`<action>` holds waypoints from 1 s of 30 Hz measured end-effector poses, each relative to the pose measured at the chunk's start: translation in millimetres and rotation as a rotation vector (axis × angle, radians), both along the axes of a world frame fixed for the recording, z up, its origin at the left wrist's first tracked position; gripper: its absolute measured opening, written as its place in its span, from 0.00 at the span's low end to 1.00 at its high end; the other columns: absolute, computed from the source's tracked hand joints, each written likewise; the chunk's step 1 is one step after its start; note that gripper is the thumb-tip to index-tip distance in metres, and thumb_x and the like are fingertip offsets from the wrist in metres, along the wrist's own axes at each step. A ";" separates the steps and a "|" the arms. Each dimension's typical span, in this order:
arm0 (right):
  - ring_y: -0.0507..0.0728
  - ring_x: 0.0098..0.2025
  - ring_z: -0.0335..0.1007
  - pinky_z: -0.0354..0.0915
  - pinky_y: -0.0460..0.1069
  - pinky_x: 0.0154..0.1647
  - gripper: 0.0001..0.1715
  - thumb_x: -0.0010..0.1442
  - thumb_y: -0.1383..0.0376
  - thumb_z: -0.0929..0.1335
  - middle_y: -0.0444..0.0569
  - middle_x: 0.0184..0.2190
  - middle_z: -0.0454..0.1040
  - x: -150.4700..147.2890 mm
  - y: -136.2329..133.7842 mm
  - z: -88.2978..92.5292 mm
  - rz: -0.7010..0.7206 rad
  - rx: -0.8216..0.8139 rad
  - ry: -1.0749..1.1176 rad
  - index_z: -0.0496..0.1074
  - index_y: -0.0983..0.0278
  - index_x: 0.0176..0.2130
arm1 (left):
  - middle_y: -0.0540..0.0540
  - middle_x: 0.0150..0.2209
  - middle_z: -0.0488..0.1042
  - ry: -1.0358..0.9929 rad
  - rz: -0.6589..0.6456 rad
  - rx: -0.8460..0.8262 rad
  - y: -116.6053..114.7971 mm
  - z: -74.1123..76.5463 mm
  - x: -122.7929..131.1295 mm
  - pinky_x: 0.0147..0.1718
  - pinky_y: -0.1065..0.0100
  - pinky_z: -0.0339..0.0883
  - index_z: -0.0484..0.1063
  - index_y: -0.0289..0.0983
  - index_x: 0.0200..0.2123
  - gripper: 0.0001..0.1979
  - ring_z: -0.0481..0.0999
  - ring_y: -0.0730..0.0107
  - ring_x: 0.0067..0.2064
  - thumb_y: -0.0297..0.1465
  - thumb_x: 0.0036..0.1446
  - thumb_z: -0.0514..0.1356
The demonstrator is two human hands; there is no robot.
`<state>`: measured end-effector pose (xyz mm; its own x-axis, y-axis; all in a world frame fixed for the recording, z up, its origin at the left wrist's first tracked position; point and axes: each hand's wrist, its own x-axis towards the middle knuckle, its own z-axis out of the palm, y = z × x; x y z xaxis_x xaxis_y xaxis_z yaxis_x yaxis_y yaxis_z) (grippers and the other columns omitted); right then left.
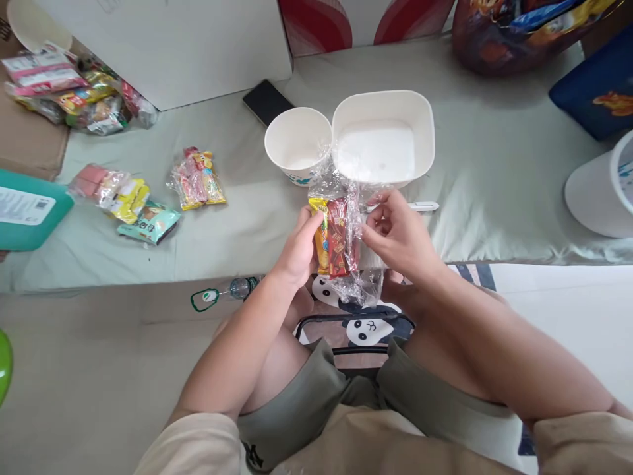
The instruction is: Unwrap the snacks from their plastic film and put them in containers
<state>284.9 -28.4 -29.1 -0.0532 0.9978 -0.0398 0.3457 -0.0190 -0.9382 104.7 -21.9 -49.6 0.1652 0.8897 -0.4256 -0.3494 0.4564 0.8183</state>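
**Spill risk**

Head view: your left hand point(297, 254)'s fingers grip the snack packets point(338, 247) at the bench point(247, 234)'s front edge; your right hand point(399, 232) pinches the clear wrap point(353, 224). A sudden tear could drop packets floorward. Cup point(293, 135) and tub point(383, 105) show bare insides; the far-right-corner basket point(475, 46) holds wrapped snacks point(554, 20).

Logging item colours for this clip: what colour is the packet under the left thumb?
The packet is mostly yellow, as seen in the head view.
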 end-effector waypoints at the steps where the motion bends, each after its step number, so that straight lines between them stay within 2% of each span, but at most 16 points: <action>1: 0.49 0.25 0.63 0.61 0.49 0.29 0.11 0.56 0.62 0.70 0.38 0.25 0.68 -3.4 0.7 -0.4 0.002 0.019 -0.006 0.65 0.60 0.39 | 0.49 0.41 0.80 0.025 -0.006 -0.015 -2.0 1.2 0.1 0.43 0.59 0.77 0.65 0.43 0.44 0.17 0.83 0.59 0.46 0.46 0.61 0.64; 3: 0.49 0.25 0.62 0.61 0.49 0.29 0.06 0.57 0.62 0.68 0.39 0.24 0.65 -10.1 1.8 -0.6 0.019 0.032 0.032 0.65 0.60 0.34 | 0.50 0.38 0.79 0.088 0.002 -0.044 -5.6 4.4 -0.3 0.41 0.62 0.76 0.67 0.42 0.44 0.16 0.82 0.62 0.43 0.45 0.62 0.64; 5: 0.49 0.26 0.62 0.61 0.49 0.29 0.07 0.57 0.61 0.67 0.40 0.25 0.66 -16.4 1.9 0.0 0.036 0.030 0.096 0.65 0.60 0.32 | 0.50 0.37 0.79 0.157 0.023 -0.050 -8.4 6.8 -2.3 0.41 0.65 0.75 0.69 0.41 0.43 0.12 0.81 0.65 0.41 0.42 0.64 0.63; 8: 0.50 0.28 0.64 0.62 0.49 0.30 0.08 0.57 0.60 0.68 0.42 0.27 0.69 -24.7 0.0 1.5 0.025 0.037 0.153 0.66 0.61 0.32 | 0.46 0.42 0.81 0.281 0.037 -0.018 -12.0 7.6 -11.1 0.47 0.63 0.74 0.73 0.40 0.45 0.10 0.81 0.63 0.47 0.39 0.67 0.60; 11: 0.50 0.27 0.64 0.62 0.49 0.30 0.07 0.58 0.61 0.69 0.41 0.26 0.68 -30.9 -3.1 2.4 0.004 0.021 0.146 0.66 0.60 0.33 | 0.41 0.56 0.78 0.540 0.083 0.150 -17.2 9.2 -24.2 0.60 0.55 0.68 0.73 0.41 0.51 0.15 0.76 0.56 0.60 0.41 0.64 0.62; 13: 0.50 0.26 0.62 0.61 0.48 0.30 0.08 0.58 0.61 0.69 0.40 0.25 0.67 -33.3 -5.2 2.0 0.010 0.008 0.123 0.66 0.60 0.33 | 0.38 0.60 0.75 0.771 0.087 0.327 -21.7 13.5 -30.2 0.62 0.52 0.66 0.71 0.40 0.53 0.23 0.73 0.52 0.62 0.45 0.60 0.66; 15: 0.49 0.25 0.62 0.60 0.48 0.29 0.08 0.57 0.61 0.69 0.40 0.26 0.67 -34.4 -7.0 0.8 0.026 0.001 0.094 0.66 0.60 0.33 | 0.36 0.55 0.77 0.964 0.014 0.429 -25.4 19.9 -32.0 0.56 0.52 0.68 0.71 0.39 0.52 0.26 0.76 0.51 0.56 0.46 0.55 0.69; 17: 0.49 0.25 0.61 0.59 0.48 0.28 0.08 0.57 0.61 0.69 0.40 0.26 0.68 -34.1 -8.5 -0.3 0.034 0.007 0.055 0.66 0.60 0.34 | 0.40 0.43 0.80 1.094 -0.094 0.417 -26.6 26.6 -32.0 0.47 0.54 0.70 0.74 0.39 0.44 0.17 0.78 0.55 0.43 0.41 0.55 0.68; 19: 0.49 0.24 0.60 0.58 0.48 0.28 0.08 0.56 0.61 0.69 0.40 0.26 0.69 -32.3 -9.1 -0.8 0.034 0.029 0.003 0.67 0.60 0.34 | 0.46 0.31 0.78 1.150 -0.162 0.379 -24.9 31.5 -35.4 0.40 0.58 0.67 0.73 0.40 0.34 0.05 0.75 0.61 0.33 0.34 0.57 0.64; 21: 0.49 0.24 0.60 0.57 0.48 0.28 0.07 0.56 0.61 0.69 0.40 0.26 0.69 -28.7 -8.8 -0.8 0.027 0.064 -0.049 0.67 0.60 0.34 | 0.49 0.25 0.74 1.139 -0.157 0.359 -21.1 33.6 -46.6 0.34 0.62 0.64 0.71 0.40 0.28 0.06 0.72 0.65 0.28 0.31 0.57 0.60; 24: 0.50 0.24 0.59 0.57 0.48 0.28 0.05 0.56 0.62 0.69 0.41 0.25 0.69 -19.5 -6.5 -2.3 0.015 0.120 -0.148 0.68 0.60 0.32 | 0.49 0.23 0.75 1.101 -0.125 0.284 -15.9 32.3 -77.3 0.31 0.65 0.63 0.71 0.40 0.25 0.07 0.74 0.65 0.28 0.31 0.56 0.58; 28: 0.51 0.24 0.60 0.60 0.51 0.30 0.01 0.55 0.65 0.68 0.43 0.28 0.71 -2.6 -4.8 -9.4 -0.013 0.218 -0.328 0.69 0.60 0.32 | 0.47 0.25 0.78 1.130 -0.260 0.048 -15.9 31.5 -115.0 0.30 0.64 0.65 0.73 0.40 0.26 0.04 0.77 0.61 0.27 0.29 0.52 0.60; 30: 0.53 0.26 0.64 0.63 0.53 0.32 0.04 0.55 0.66 0.68 0.48 0.34 0.74 4.7 -7.0 -11.8 -0.024 0.282 -0.440 0.71 0.60 0.35 | 0.46 0.27 0.79 1.208 -0.166 0.070 -19.5 34.6 -118.8 0.32 0.62 0.66 0.75 0.40 0.29 0.02 0.75 0.62 0.27 0.30 0.53 0.62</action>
<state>289.6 -35.4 -40.8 -0.0688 0.9736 0.2176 0.7110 0.2009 -0.6739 -14.1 -41.4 -15.1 -0.1899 0.9226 -0.3358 0.7111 0.3651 0.6009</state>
